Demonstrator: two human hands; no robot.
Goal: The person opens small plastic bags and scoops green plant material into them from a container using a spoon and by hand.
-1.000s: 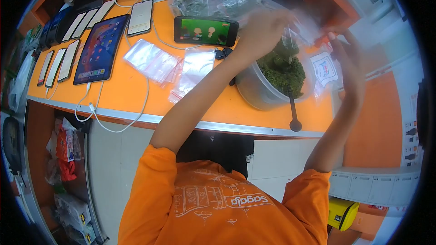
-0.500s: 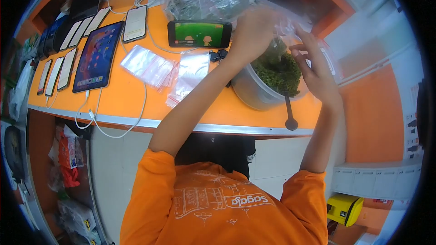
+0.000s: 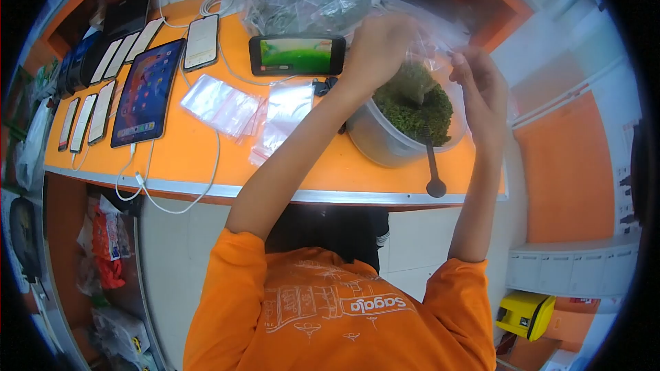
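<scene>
- left hand: curled, gripping the top of a small clear plastic bag with green contents; its fingertips are hidden.
- right hand: thumb and forefinger close together near the bag's upper edge; cannot tell whether they pinch it.
- the bag hangs over a round translucent plastic tub of crumbly green matter.
- a dark spoon-like utensil leans over the tub's near rim.
- flat clear plastic bags lie left of the tub on the orange tabletop.
</scene>
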